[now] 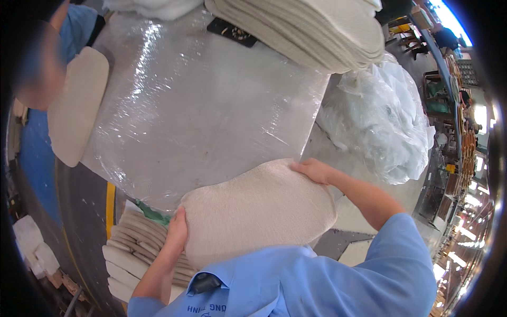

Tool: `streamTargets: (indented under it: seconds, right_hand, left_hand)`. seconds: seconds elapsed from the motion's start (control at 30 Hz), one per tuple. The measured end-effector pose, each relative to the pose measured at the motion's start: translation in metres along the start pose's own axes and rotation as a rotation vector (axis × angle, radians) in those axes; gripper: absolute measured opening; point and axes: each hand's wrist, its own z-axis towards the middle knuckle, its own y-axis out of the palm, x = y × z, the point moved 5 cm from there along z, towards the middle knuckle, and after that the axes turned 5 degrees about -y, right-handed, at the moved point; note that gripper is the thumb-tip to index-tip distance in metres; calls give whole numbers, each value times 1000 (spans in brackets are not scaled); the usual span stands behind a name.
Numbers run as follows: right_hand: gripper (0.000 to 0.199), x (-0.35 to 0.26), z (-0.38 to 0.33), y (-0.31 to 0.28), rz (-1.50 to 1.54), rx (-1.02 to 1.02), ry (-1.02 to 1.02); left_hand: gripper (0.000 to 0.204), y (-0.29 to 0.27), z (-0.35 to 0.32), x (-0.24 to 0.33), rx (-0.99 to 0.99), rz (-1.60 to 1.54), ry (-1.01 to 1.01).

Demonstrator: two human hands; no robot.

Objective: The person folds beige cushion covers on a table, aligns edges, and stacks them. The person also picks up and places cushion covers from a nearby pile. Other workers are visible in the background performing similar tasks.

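A beige fabric cushion [259,208] with rounded ends is stretched between my hands, in front of my body at the near edge of the table. Around its left edge my left hand [178,228] is closed, the thumb lying along the rim. My right hand [313,171] pinches the far right edge, with the fingertips partly hidden beneath the fabric. The cushion's far side overlaps the plastic-covered tabletop [200,111]. Just below my left hand, a pile of similar cushions [138,240] stands beside the table, partly hidden by my forearm.
A tall stack of beige cushions [311,34] occupies the table's far side, beside a black tray [232,31] of small pieces. Crumpled clear plastic sheeting [383,119] bulges at the right. On the left, a co-worker's arm [74,34] is near another cushion [79,108].
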Motion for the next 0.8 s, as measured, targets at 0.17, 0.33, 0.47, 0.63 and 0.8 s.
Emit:
streamTargets:
  seconds: [0.17,0.33,0.47,0.63,0.8]
  right_hand:
    - [79,41,-14,-3,290,329,-206]
    - [92,59,-115,10,642,144,-63]
    - [92,48,-149,23,588,3,-138]
    - [92,44,-105,23,328,94,-147]
    - [96,18,-73,5,167,112,-71]
  left_hand:
    - [72,7,-60,13,-123,-405,16]
    - [72,2,-155,-14,-44,-216,203]
    - [79,14,-169,-20,-90,-104,330]
    - [70,26,-170,20,73,152,316]
    - [65,14,-105,24,227,403,359]
